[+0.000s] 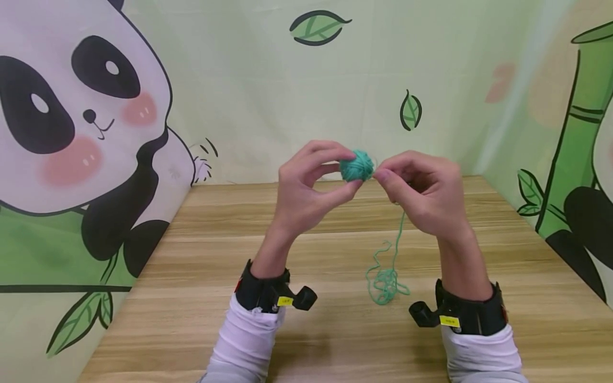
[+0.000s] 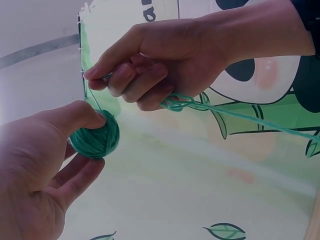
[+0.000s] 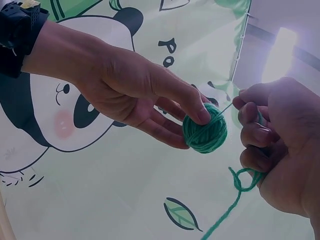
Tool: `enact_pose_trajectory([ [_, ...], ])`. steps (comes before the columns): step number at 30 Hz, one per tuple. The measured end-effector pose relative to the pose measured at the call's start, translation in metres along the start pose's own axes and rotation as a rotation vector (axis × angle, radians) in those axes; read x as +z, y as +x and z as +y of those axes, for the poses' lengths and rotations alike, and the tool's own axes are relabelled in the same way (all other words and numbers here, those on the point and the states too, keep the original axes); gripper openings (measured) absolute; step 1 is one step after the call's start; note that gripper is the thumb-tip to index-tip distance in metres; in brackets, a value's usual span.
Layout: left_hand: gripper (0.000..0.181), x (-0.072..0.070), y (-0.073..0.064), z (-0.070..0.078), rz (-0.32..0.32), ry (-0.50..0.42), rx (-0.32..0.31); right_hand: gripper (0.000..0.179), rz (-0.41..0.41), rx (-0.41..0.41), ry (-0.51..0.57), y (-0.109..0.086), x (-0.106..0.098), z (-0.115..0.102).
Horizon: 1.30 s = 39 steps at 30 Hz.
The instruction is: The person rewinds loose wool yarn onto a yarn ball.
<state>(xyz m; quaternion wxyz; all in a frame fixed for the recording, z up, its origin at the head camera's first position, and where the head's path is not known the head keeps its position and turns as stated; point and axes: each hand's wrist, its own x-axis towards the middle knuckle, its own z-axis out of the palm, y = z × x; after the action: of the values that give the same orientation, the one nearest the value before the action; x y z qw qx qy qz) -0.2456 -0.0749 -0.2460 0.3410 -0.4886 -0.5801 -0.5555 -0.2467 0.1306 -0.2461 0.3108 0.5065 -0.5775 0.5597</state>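
Between the thumb and fingers of my left hand [image 1: 308, 186] is a small ball of green yarn [image 1: 357, 166], held up above the table. Close to its right side, my right hand [image 1: 423, 191] pinches the yarn strand between thumb and forefinger. A short taut strand [image 3: 227, 108] runs from the ball to that pinch in the right wrist view. The other right fingers curl in, and a loop of yarn [image 2: 177, 102] hangs out below them in the left wrist view. From there the yarn drops to a loose tangle [image 1: 385, 284] on the table.
The wooden table [image 1: 215, 319] runs back to a pale green cloth backdrop [image 1: 239, 80] printed with pandas, leaves and bamboo. Each wrist wears a black strap [image 1: 261, 287] with a small camera.
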Motion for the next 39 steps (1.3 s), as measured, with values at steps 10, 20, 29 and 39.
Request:
enact_pose_trajectory([
  [10,0.034,0.000,0.001,0.001,-0.086,-0.015,-0.020,0.030,0.071,-0.010,0.005,0.003,0.000,0.000],
  [20,0.035,-0.001,0.000,0.002,-0.212,-0.105,-0.058,0.035,0.116,-0.017,-0.037,0.004,-0.003,0.003],
  [29,0.039,-0.002,-0.008,-0.014,-0.323,-0.304,-0.089,0.045,0.132,-0.022,-0.051,0.004,-0.003,0.006],
  [39,0.044,-0.003,-0.009,-0.015,-0.322,-0.433,-0.091,0.048,0.114,-0.012,-0.040,0.002,-0.001,0.010],
])
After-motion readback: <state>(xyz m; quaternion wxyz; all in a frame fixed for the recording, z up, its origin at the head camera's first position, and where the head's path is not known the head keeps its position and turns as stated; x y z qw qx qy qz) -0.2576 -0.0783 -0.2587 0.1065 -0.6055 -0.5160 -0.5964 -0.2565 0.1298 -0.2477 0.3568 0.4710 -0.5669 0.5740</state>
